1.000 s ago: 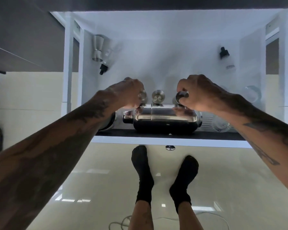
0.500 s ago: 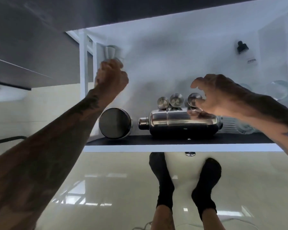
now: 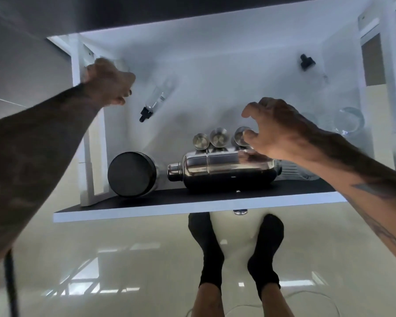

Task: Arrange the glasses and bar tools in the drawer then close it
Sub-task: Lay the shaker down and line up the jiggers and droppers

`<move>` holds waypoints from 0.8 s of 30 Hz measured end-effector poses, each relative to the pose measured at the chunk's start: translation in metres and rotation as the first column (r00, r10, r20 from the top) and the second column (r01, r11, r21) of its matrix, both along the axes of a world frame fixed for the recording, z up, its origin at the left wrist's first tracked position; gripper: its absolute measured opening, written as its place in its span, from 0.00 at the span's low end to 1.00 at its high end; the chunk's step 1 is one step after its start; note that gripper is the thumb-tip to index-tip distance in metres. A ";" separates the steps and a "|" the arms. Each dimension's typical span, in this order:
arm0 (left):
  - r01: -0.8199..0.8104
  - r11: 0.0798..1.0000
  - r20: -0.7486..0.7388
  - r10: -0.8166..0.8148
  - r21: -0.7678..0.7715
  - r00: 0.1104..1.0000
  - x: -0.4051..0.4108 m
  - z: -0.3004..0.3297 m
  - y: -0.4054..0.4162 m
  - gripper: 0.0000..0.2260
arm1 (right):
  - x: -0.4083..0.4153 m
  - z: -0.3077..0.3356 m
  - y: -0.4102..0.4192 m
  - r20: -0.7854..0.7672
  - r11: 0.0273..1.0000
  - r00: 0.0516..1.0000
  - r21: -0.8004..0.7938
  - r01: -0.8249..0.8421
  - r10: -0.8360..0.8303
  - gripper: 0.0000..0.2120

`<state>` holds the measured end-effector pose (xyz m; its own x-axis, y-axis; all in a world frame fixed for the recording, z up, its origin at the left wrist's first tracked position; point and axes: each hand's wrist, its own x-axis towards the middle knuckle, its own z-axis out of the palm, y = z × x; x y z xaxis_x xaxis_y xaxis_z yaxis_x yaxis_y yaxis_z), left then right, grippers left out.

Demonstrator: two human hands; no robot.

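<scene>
A mirror-bright steel shaker [image 3: 222, 171] lies on its side at the front of the open white drawer [image 3: 146, 210]. The right hand [image 3: 277, 131] hovers over it, grip spread; the left hand [image 3: 111, 84] is curled at the back-left corner, its grip unclear.

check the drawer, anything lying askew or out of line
Yes. The clear dropper bottle lies on its side at a slant in the open middle, apart from the tidy front row of cocktail shaker and three steel cups.
</scene>
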<state>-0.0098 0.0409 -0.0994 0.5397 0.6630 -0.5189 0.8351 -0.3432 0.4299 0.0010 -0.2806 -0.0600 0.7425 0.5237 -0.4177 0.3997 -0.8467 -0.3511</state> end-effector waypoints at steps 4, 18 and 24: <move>-0.192 0.808 0.078 0.282 -0.558 0.956 -0.018 0.039 0.002 0.09 | 0.002 0.000 -0.001 -0.001 1.000 1.000 0.006 -0.006 0.006 0.21; 0.689 0.717 0.191 -0.665 -0.112 0.722 -0.089 -0.001 -0.088 0.17 | 0.006 -0.006 -0.002 -0.032 0.998 0.998 0.039 -0.047 0.049 0.19; 0.773 0.634 0.074 -0.771 -0.010 0.633 -0.082 -0.008 -0.090 0.21 | 0.004 -0.011 0.002 -0.054 0.998 0.997 0.024 -0.054 0.055 0.20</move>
<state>-0.0918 -0.0494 -0.1078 0.8745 -0.0281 -0.4843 0.2465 -0.8341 0.4935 0.0046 -0.2788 -0.0710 0.6890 0.5728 -0.4440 0.4250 -0.8156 -0.3927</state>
